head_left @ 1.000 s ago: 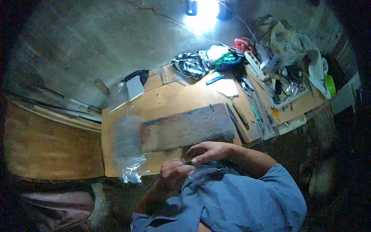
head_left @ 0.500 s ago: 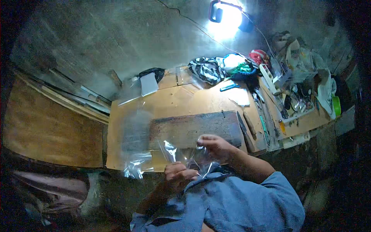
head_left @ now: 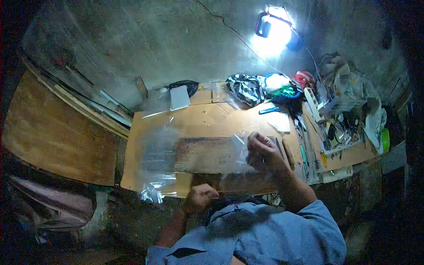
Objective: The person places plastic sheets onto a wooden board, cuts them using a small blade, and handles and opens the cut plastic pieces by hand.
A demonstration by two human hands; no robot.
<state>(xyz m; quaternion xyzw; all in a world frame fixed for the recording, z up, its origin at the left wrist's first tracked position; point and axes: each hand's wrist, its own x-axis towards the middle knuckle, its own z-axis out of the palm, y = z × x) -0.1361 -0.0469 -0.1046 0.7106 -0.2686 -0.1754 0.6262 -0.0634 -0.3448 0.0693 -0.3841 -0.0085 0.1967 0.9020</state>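
Observation:
My right hand [head_left: 261, 148] is raised over the right part of the dark wooden board [head_left: 203, 155], its fingers closed on a thin clear plastic piece [head_left: 240, 148]. The plastic is blurred and hangs to the left of the hand and below it. Near the front edge of the table, my left hand [head_left: 202, 195] is closed and lower than the right; what it holds, if anything, is hidden. Clear plastic sheets [head_left: 157, 154] lie left of the board, with a shiny crumpled end [head_left: 152, 193] at the table's front edge.
A knife-like tool and a wooden stick [head_left: 288, 154] lie right of the board. Farther back are a white pad [head_left: 179, 97], a striped bag [head_left: 246, 89] and a blue-handled tool [head_left: 268, 108]. A tray of small tools [head_left: 342, 132] stands at the right, under a bright lamp [head_left: 276, 33].
My right hand has moved up and away to the right with the clear plastic. My left hand stays low near the table edge, now farther from the right. The view has shifted.

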